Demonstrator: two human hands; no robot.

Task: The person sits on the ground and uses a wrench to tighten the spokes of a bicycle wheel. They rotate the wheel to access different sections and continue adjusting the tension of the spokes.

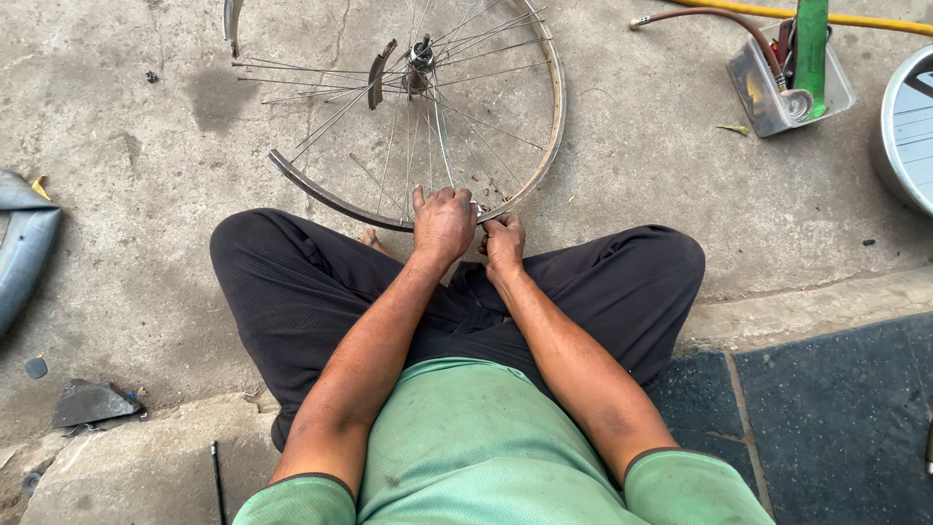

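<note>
1. Both hands work the bare wheel rim [544, 146], which lies on the concrete floor [146, 146] before the crossed legs; left hand [443, 224] presses flat on it, grip apart.
2. Right hand [503, 241] is clamped shut at the rim edge; what it pinches I cannot tell.
3. Likely risks: fingers slipping into the thin spokes [389, 146], or the rim skidding on the floor.

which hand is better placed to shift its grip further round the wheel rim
Left, probably. The left hand lies flat over the wheel rim with fingers spread; the right hand is bunched tight at the rim's near edge.
</note>
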